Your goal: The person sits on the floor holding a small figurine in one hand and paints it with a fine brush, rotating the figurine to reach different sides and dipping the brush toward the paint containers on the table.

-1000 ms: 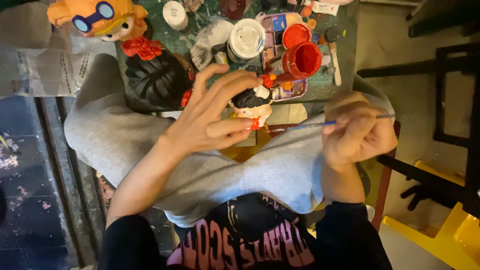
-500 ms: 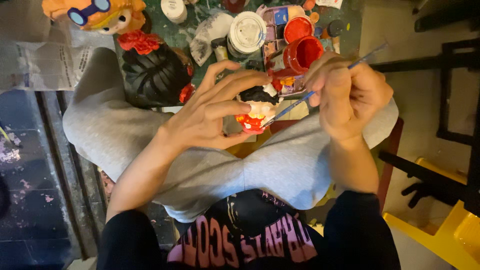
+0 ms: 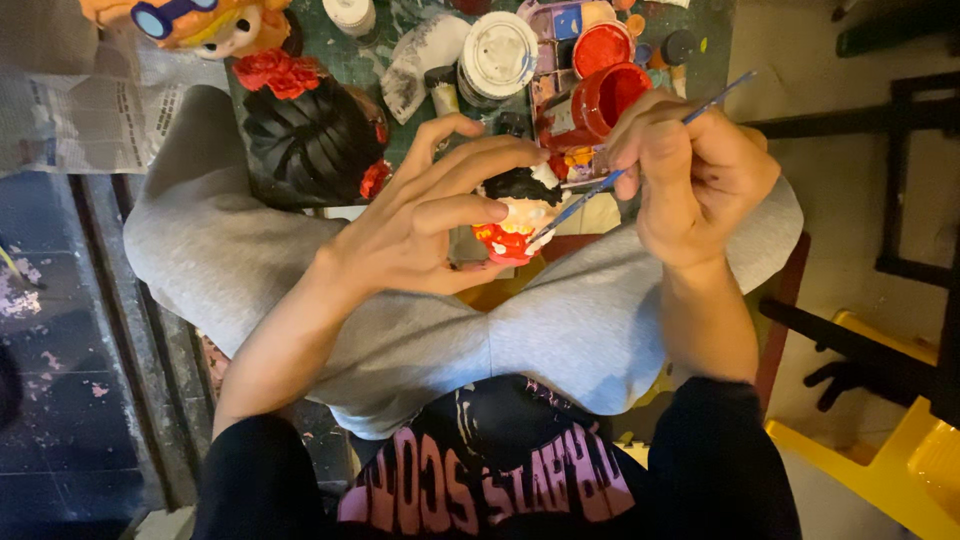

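Painting red onto a small figurine (image 3: 515, 215) held over the lap, just before the paint table (image 3: 330, 70).

Left hand (image 3: 420, 225) closed round figurine, right hand (image 3: 690, 175) pinching thin brush (image 3: 620, 175), tip touching; best done with short light strokes, wrist braced, figurine turned rather than brush.

Surface: dark green table (image 3: 395, 75), paint-smeared.
On it: black ribbed figure (image 3: 310, 140) with red flowers, orange figurine (image 3: 200, 20), white-lidded jar (image 3: 497, 55), open red paint pot (image 3: 600, 100), paint palette (image 3: 565, 30), newspaper (image 3: 80, 110) at left edge.
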